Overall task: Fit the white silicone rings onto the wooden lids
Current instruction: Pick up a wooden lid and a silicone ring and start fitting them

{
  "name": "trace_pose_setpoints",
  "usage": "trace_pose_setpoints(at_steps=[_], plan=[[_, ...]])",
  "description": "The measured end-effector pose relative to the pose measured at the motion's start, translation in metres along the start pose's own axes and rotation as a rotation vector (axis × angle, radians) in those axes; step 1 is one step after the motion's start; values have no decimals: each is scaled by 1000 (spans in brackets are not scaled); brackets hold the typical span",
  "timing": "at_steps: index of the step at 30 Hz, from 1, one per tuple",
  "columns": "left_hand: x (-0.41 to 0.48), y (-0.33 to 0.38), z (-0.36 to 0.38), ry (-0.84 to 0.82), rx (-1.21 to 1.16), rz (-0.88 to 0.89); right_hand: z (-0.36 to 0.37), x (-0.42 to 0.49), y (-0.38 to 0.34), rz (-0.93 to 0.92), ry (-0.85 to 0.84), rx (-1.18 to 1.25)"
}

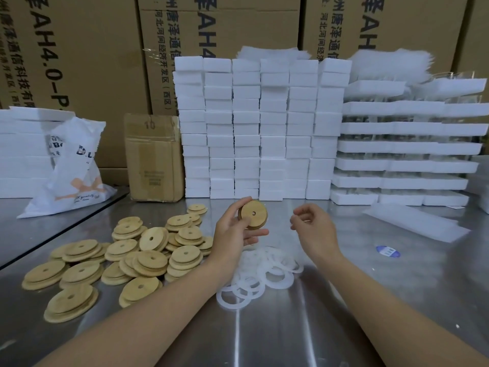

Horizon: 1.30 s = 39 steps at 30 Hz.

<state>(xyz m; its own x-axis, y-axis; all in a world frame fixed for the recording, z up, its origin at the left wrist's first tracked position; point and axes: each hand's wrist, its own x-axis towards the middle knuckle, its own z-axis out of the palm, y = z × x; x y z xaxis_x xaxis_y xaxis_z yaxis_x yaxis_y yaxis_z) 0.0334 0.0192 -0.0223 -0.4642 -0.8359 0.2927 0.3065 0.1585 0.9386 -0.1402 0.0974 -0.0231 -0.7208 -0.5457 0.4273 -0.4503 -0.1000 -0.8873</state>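
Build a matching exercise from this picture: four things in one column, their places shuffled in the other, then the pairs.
Things
1. single wooden lid
2. silicone rings
3. heap of wooden lids
4. small cardboard box

Places
A. standing at the back of the table, left of the stacked white blocks
B. spread over the left part of the table
C. gripped in the left hand
D. heaped on the table mid-picture, just nearer than the left hand

Pairs: 1-C, 2-D, 3-B, 4-A
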Motion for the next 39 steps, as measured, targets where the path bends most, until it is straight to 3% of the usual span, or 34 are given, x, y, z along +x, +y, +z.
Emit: trace_pose_setpoints(at_steps=[11, 18, 28, 33, 39], plan=[[5, -2, 3, 17, 14, -42, -19, 1, -27, -220, -166, 117], [4, -5, 4, -86, 36, -6, -14, -9, -35, -315, -284, 8], [3, -1, 2, -173, -81, -75, -5, -15, -32, -356, -247, -28], [3, -9, 1, -187, 61, 61, -7, -14, -33, -377, -213, -85], [4, -11, -1, -180, 117, 102, -8, -11, -30, -375, -213, -108]])
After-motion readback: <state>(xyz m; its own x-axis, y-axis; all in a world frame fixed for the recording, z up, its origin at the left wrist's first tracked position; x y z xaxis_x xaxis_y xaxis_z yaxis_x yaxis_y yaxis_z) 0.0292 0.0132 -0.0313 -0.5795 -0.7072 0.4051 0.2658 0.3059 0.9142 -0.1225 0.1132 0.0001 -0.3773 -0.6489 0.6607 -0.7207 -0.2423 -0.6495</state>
